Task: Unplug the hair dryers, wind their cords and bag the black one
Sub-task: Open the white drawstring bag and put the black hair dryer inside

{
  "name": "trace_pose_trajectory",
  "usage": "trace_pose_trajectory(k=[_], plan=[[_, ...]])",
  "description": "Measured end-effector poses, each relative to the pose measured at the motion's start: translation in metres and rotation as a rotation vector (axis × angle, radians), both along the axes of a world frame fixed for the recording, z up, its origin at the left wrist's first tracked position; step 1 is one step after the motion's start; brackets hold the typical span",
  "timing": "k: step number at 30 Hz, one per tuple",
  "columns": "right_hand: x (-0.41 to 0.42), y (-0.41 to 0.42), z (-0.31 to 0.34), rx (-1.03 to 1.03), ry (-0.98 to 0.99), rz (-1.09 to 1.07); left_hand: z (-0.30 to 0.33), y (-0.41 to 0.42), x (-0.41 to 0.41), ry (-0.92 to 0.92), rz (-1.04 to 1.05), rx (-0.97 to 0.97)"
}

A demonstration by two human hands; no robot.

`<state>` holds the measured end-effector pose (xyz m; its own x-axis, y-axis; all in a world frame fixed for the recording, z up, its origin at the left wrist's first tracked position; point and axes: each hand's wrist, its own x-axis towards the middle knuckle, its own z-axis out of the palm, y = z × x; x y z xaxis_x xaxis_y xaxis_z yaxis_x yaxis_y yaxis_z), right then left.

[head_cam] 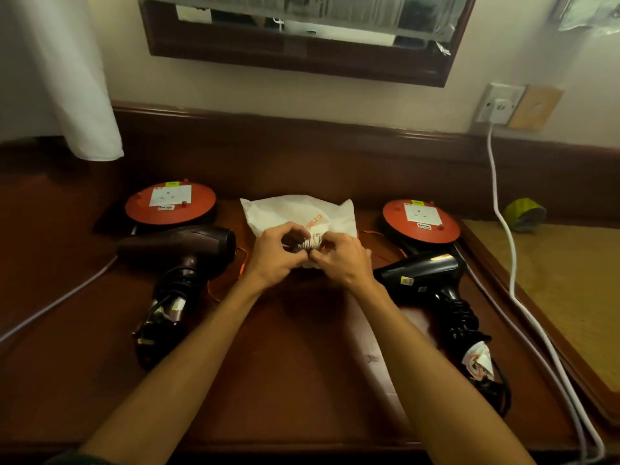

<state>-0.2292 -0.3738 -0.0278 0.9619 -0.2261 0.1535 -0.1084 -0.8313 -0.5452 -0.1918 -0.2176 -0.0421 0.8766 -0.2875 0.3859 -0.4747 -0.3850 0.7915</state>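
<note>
Dark brown wooden desk (302,380) with two round orange extension reels (170,203) (421,221), each with a white socket plate on top. Dark-framed mirror (302,58) on the wall, white curtain (60,78) hanging at the left, white wall socket (500,103) with a white plug and cable (496,182), plus a green tape roll (525,214) at the right.

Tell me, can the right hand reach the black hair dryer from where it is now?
Probably yes. The right hand pinches the gathered mouth of the white bag, and the black hair dryer lies just to its right, nothing between. It must release the bag first.
</note>
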Motion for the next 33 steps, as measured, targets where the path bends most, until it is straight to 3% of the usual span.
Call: trace_pose_trajectory(k=[3, 9, 13, 19, 25, 30, 33], plan=[[0.007, 0.006, 0.008, 0.11, -0.08, -0.043, 0.016, -0.006, 0.007, -0.032, 0.112, 0.021], [0.012, 0.002, 0.017, 0.068, -0.137, -0.183, 0.025, -0.015, 0.018, -0.032, 0.419, 0.063], [0.014, -0.01, 0.021, 0.035, -0.128, -0.134, 0.027, -0.012, 0.019, -0.052, 0.376, 0.092], [0.014, -0.038, 0.043, -0.202, -0.239, -0.112, 0.047, 0.011, 0.029, -0.151, 0.295, 0.251], [0.015, -0.035, 0.059, 0.011, -0.399, 0.051, 0.075, 0.006, 0.035, -0.183, 0.425, 0.059], [0.015, -0.055, 0.062, -0.175, -0.376, 0.053, 0.075, 0.02, 0.043, -0.219, 0.301, 0.314], [0.012, -0.073, 0.063, -0.294, -0.316, 0.007, 0.08, 0.033, 0.049, -0.218, 0.375, 0.459]])
